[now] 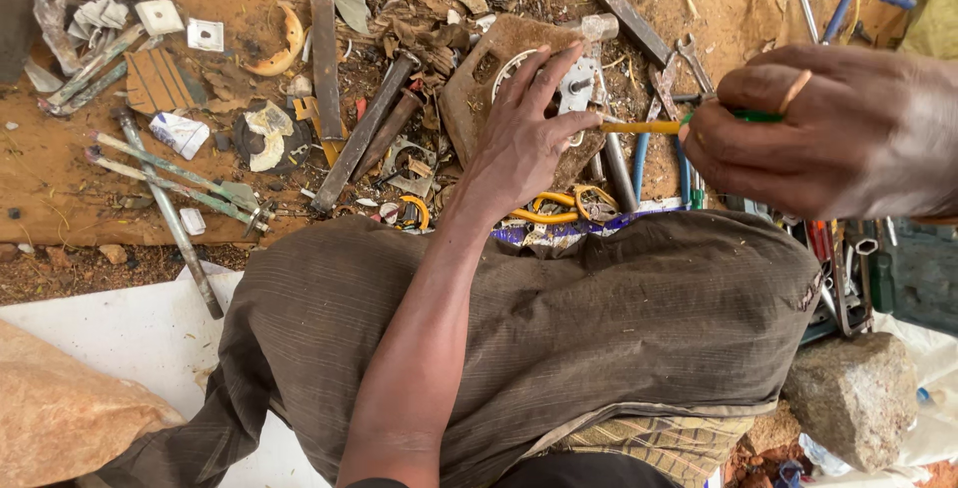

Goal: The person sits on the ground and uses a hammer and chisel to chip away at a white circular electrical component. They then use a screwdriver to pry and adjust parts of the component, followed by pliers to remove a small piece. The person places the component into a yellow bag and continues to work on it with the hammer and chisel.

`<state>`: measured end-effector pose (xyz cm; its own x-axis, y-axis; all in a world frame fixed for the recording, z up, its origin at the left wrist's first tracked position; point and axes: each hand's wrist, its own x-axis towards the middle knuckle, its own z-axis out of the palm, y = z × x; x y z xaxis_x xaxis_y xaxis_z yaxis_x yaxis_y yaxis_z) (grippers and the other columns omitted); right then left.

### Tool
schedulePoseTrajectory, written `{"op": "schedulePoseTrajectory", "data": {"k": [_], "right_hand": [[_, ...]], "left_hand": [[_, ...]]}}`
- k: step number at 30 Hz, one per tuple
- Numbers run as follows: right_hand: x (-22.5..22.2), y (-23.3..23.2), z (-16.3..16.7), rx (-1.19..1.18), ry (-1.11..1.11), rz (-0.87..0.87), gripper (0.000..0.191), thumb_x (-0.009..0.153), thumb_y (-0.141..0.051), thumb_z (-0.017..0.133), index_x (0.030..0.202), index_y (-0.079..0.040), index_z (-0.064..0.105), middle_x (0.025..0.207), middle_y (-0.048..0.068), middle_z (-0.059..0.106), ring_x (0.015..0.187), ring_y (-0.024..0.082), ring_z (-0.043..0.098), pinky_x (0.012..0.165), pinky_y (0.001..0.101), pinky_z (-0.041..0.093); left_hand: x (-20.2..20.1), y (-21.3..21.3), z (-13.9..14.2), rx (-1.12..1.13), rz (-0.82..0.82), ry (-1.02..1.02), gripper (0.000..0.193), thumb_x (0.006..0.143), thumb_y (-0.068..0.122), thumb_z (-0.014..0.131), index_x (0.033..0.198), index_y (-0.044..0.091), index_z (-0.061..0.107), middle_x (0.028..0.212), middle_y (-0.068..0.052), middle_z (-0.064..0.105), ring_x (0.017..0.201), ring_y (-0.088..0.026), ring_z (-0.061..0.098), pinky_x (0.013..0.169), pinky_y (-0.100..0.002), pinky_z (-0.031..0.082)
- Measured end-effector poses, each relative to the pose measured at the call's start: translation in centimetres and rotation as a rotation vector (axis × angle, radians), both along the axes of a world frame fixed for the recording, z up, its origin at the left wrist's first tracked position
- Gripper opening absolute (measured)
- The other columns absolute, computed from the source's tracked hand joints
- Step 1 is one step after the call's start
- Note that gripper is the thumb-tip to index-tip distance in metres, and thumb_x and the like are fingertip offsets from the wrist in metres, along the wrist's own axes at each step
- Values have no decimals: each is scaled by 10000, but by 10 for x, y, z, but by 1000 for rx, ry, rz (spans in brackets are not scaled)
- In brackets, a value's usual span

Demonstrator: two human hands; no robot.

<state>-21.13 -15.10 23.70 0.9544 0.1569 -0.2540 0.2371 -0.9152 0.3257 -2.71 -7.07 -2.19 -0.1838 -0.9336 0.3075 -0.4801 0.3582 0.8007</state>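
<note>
Left hand [524, 129] lies spread flat on the brown plate [489, 89], grip apart, fingertips pressing its metal fitting [577, 84]. Right hand [848, 129], just right of the plate, has its grip clamped on a screwdriver [649, 127], whose yellow shaft points at the plate. Iron rods [364, 134] lie left of the plate.

The screwdriver [649, 128] has a yellow shaft and a green handle; the plate [499, 84] is rusty brown with a grey metal piece; the ring [795, 90] is gold; the trousers [619, 318] are brown with fine stripes; the pliers [559, 206] have yellow grips; the ground [60, 164] is orange-brown; the sheet [130, 333] is white; the stone [853, 393] is grey.
</note>
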Motion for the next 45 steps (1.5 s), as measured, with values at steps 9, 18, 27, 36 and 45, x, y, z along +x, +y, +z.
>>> {"op": "schedulePoseTrajectory", "data": {"k": [9, 18, 27, 36, 45], "right_hand": [[20, 12, 9, -241, 690, -686, 518, 1016, -532, 400, 1418, -266, 592, 835, -60, 676, 649, 72, 693, 493, 228, 585], [62, -2, 21, 21, 800, -1419, 455, 1038, -508, 492, 1392, -264, 641, 895, -17, 777, 662, 126, 719, 622, 296, 634], [75, -8, -5, 53, 1075, -1437, 488, 1071, -528, 386, 1397, -277, 648, 959, -27, 810, 734, 109, 763, 718, 306, 669], [44, -23, -30, -1, 1249, -1230, 523, 1061, -585, 312, 1456, -349, 561, 930, -44, 785, 618, 31, 756, 544, 201, 623], [-10, -14, -50, 90, 1079, -1185, 523, 1000, -604, 339, 1402, -342, 546, 868, -60, 725, 555, 53, 690, 473, 241, 559]], "left_hand": [[0, 0, 1, -11, -9, -63, 567, 841, -96, 708, 1224, 315, 779, 1699, -22, 201, 1555, -334, 226, 1297, -502, 248], [10, -13, -10, -34, 69, 307, 374, 1106, 497, 515, 1395, 281, 613, 1658, 23, 415, 1583, -237, 404, 1352, -552, 256], [-7, -45, -37, 111, 196, 324, 762, 1025, 767, 190, 1390, 237, 599, 1442, -69, 663, 1414, -284, 571, 1287, -592, 281], [-21, -42, -45, 67, 312, 363, 759, 1052, 746, 165, 1345, 246, 655, 1372, -74, 677, 1372, -301, 583, 1276, -558, 292], [-23, -43, -41, 67, 360, 449, 742, 1059, 725, 226, 1266, 189, 696, 1242, -72, 711, 1209, -237, 651, 1255, -543, 313]]}}
